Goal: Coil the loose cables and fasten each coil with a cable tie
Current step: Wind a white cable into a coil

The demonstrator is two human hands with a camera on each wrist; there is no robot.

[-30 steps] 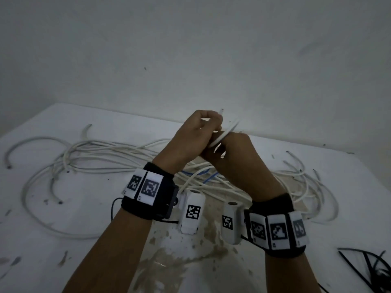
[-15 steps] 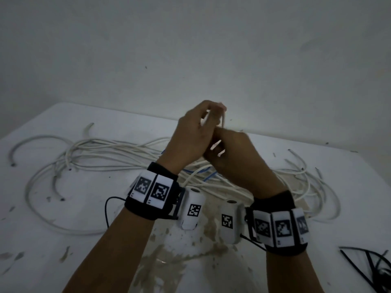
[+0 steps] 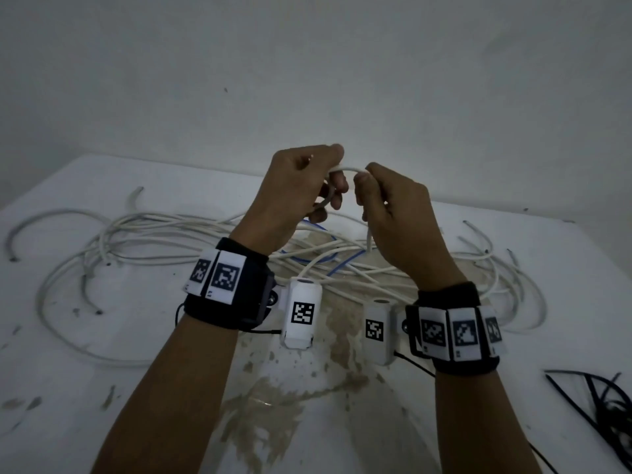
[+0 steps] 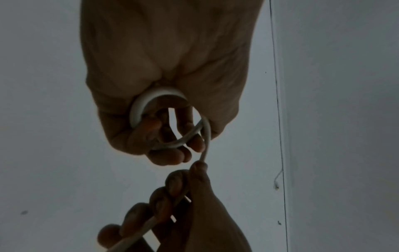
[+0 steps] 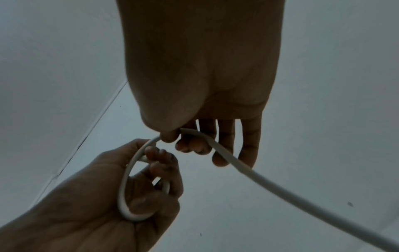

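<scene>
Both hands are raised above the table with a white cable [image 3: 347, 170] bridging them. My left hand [image 3: 301, 186] grips a small loop of this cable [image 4: 142, 104] curled inside its fingers. My right hand [image 3: 386, 206] pinches the same cable [image 5: 194, 133] between thumb and fingers just beside the loop, and the cable's free length [image 5: 280, 189] trails down from it. A loose heap of white cables [image 3: 164, 241] lies spread over the white table [image 3: 68, 388] beneath the hands, with a blue cable [image 3: 328, 234] in it. Black cable ties [image 3: 602, 405] lie at the right front.
A brown stain [image 3: 273, 405] marks the table's front middle. The grey wall [image 3: 307, 80] rises right behind the table's far edge. Cable ends stick out of the heap at far left [image 3: 13, 258] and right [image 3: 478, 230].
The hands, pressed together a second ago, have risen and drawn slightly apart. A short arc of white cable now shows between them, with a loop formed in the left hand.
</scene>
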